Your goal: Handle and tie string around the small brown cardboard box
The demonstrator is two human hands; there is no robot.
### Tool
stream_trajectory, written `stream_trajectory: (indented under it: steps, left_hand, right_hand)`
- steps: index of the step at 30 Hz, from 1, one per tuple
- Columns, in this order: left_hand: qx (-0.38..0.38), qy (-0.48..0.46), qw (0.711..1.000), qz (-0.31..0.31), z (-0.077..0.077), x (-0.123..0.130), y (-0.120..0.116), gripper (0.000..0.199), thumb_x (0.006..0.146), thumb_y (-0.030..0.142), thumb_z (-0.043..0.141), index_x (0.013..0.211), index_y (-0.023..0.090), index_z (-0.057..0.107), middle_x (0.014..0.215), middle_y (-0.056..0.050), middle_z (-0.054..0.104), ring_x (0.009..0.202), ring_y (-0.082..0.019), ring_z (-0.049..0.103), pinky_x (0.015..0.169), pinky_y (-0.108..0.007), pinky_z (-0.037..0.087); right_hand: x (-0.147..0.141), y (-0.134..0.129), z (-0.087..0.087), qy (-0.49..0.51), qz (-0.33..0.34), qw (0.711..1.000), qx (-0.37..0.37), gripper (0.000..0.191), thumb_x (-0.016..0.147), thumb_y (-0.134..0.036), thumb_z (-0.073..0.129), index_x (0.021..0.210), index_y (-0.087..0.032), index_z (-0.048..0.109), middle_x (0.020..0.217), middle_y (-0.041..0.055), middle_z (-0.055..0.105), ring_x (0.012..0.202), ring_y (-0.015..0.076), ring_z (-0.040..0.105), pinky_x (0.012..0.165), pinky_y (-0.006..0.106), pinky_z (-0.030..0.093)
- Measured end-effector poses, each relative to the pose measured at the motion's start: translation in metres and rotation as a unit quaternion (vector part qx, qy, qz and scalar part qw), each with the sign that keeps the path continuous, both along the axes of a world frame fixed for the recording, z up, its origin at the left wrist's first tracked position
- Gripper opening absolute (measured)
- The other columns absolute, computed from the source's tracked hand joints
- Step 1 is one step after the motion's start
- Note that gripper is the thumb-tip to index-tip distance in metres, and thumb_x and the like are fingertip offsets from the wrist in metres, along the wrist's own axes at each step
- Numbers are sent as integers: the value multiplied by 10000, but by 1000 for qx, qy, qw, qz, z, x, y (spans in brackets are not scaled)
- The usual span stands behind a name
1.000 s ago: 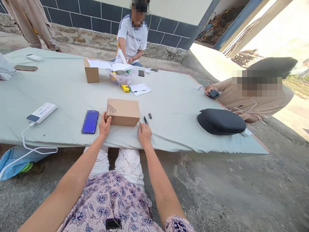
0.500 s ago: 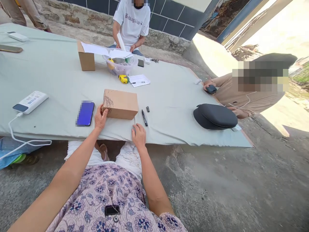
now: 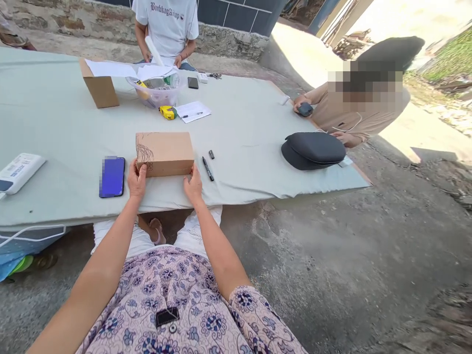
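Observation:
A brown cardboard box (image 3: 165,147) rests on the cloth-covered table in front of me, with dark curly pen lines at its left end. My left hand (image 3: 136,181) grips the box's left end, thumb on the near face. At the near right corner, my right hand (image 3: 193,186) is closed on the box too, its far fingers hidden behind the side. Just right of the box lie an uncapped black marker (image 3: 207,168) and its cap (image 3: 211,154). A phone with a blue screen (image 3: 112,177) lies left of my left hand.
A white power bank (image 3: 22,172) sits at the left. Farther back stand an open carton (image 3: 101,91), a plastic basket (image 3: 158,96), a yellow tape measure (image 3: 167,112) and paper (image 3: 193,111). A black cap (image 3: 313,151) lies near a seated person (image 3: 376,113); another person (image 3: 165,29) sits opposite.
My right hand has moved from the table edge up to the box's right end and taken hold of it. My left hand stays on the left end. The view has shifted right.

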State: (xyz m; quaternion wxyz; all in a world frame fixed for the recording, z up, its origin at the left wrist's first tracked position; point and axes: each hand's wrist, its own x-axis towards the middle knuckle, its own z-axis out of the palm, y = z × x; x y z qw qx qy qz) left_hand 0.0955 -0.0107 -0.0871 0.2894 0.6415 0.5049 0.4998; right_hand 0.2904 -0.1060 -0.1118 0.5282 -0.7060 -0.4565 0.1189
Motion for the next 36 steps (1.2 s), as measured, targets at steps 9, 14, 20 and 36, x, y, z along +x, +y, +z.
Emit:
stream_trajectory:
  steps: [9,14,20,36]
  left_hand:
    - [4,41,999,21,10,-2,-7,612,951,606,458,1289,116,603,1197,-163,704,1106,-272,665,988,-382,516]
    - [11,76,996,42,15,-1,-12,615,952,647,390,1156,122,638,1001,-144,708,939,-277,665,860,-383,525]
    - [5,84,996,14,10,-2,-7,666,900,719,295,1014,151,622,955,-162,694,929,-314,664,857,-432,532]
    - [-63,323,940,-90,15,10,-17,555,899,570,294,546,233,558,694,-143,703,840,-322,684,740,-368,460]
  right_hand:
    - [-3,-4,3,27,-32,999,10,557,861,-118,503,1412,-110,427,1271,167,689,1164,213,669,1001,374,559]
    - [-6,-11,11,86,-60,991,78,448,880,-168,497,1327,-141,474,1312,168,669,1172,192,660,994,356,553]
    - [-9,-24,24,3,-80,988,136,346,908,-237,478,1247,-186,530,1296,163,638,1202,209,617,976,366,557]
    - [6,10,126,-235,-45,959,150,220,1016,-308,446,1154,-222,593,1234,133,602,1224,242,576,1079,438,469]
